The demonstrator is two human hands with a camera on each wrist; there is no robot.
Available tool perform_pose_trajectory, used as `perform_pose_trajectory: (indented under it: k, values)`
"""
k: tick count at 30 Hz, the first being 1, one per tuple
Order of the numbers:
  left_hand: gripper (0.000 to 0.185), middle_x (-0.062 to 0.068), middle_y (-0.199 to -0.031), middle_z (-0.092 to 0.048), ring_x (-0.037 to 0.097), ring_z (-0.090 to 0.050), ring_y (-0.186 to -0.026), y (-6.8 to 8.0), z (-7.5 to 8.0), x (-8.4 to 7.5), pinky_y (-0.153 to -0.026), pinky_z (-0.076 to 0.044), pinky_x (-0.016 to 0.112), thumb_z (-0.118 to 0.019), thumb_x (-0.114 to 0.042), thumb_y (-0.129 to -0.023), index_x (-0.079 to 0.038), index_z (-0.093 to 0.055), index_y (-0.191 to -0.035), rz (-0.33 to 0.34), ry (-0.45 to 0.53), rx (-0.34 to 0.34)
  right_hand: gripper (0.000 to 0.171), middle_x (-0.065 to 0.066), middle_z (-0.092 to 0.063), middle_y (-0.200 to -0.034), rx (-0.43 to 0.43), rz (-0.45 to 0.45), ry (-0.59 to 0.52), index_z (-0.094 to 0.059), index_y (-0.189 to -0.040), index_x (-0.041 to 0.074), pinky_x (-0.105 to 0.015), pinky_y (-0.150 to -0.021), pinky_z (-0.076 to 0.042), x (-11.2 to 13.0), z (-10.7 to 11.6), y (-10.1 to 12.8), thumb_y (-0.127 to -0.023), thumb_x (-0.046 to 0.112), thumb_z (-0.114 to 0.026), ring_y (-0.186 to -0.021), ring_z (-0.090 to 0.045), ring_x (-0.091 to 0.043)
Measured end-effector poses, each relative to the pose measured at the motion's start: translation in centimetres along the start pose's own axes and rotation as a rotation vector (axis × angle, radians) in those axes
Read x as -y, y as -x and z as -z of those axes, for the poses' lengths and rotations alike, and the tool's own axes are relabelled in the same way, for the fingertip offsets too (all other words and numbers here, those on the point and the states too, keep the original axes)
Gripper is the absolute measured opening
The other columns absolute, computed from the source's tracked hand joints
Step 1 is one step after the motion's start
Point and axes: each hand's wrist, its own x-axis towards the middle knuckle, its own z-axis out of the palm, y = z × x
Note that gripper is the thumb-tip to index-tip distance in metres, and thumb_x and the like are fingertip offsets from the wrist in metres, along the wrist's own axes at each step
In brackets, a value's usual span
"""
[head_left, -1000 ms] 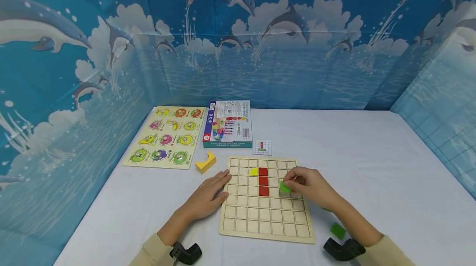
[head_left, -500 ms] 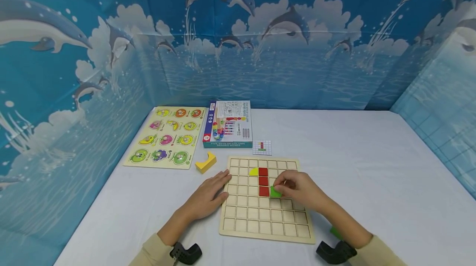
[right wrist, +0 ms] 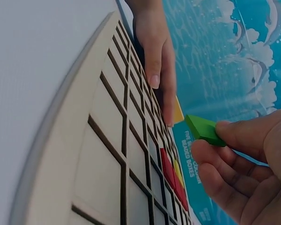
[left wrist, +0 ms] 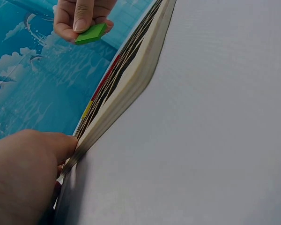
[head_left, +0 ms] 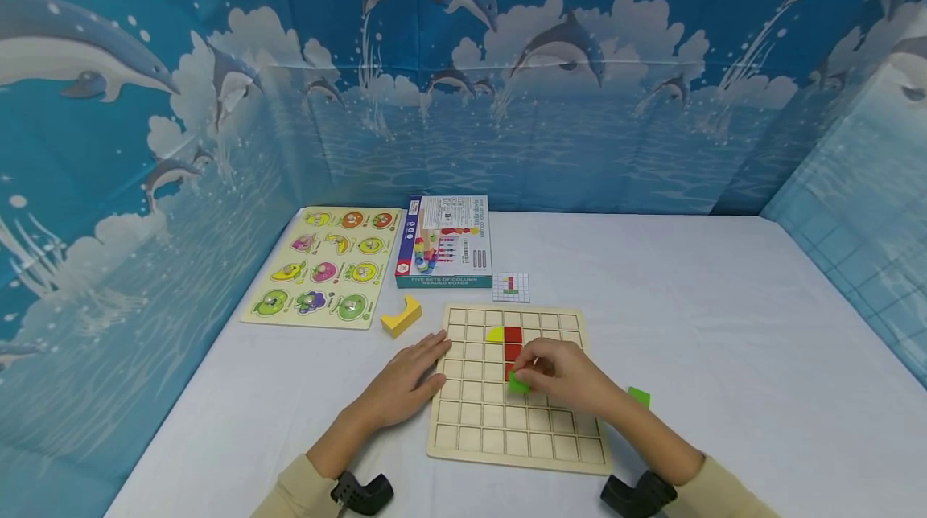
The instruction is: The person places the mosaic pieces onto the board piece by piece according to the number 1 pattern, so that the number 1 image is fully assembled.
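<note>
**Green tile carried leftward over the grid board**

Since a second ago, the right hand [head_left: 565,380] has moved left across the wooden grid board [head_left: 478,429], taking the green tile [head_left: 517,382] from the board's right part to a spot just below the column of red tiles [head_left: 512,335]. A second green tile [head_left: 639,396], hidden behind the hand before, now shows on the desk [head_left: 724,325] just off the board's right edge.

The green tile is pinched between the right thumb and fingertips [right wrist: 234,136]; the right wrist view shows it tilted and raised clear of the board's cells, not seated. The left hand [head_left: 405,380] lies flat with straight fingers against the board's left edge and grips nothing; it has not shifted.

On the board, the red tiles stand in a line, with a yellow piece [head_left: 494,334] touching the top one on its left. Beyond the board's far edge lies a small pattern card [head_left: 510,286]. A yellow block [head_left: 401,317] sits on the desk near the far-left corner. Further back lie a boxed bead set [head_left: 443,242] and a fruit peg puzzle [head_left: 324,265], side by side. Dolphin-print backdrop [head_left: 507,59] encloses the desk.
</note>
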Motion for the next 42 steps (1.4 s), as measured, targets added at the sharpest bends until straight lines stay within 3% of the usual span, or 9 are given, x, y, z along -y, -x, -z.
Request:
perform_pose_trajectory:
  k: [18,42]
  values:
    - [0.055,0.002,-0.159,-0.026,0.018,-0.02,-0.146,0.1,0.0,0.1,-0.117,-0.021,0.045,-0.046,-0.033,-0.103,-0.012,-0.035,-0.152,-0.006,0.012,-0.001,0.003,0.005,-0.062,-0.083,0.037,-0.006,0.019,-0.067,-0.092,0.008,-0.025,-0.062,-0.055,0.4,-2.1,-0.9,-0.091,0.011,-0.069,-0.069,-0.062,-0.009]
    - [0.054,0.001,-0.16,-0.026,0.017,-0.02,-0.146,0.0,0.1,-0.1,-0.117,-0.02,0.045,-0.046,-0.033,-0.103,-0.013,-0.035,-0.152,0.01,0.016,0.003,0.005,0.011,-0.058,-0.073,-0.013,0.01,0.128,-0.067,-0.088,0.013,-0.023,-0.058,-0.049,-0.2,-3.5,-1.5,-0.092,0.012,-0.069,-0.063,-0.054,-0.003]
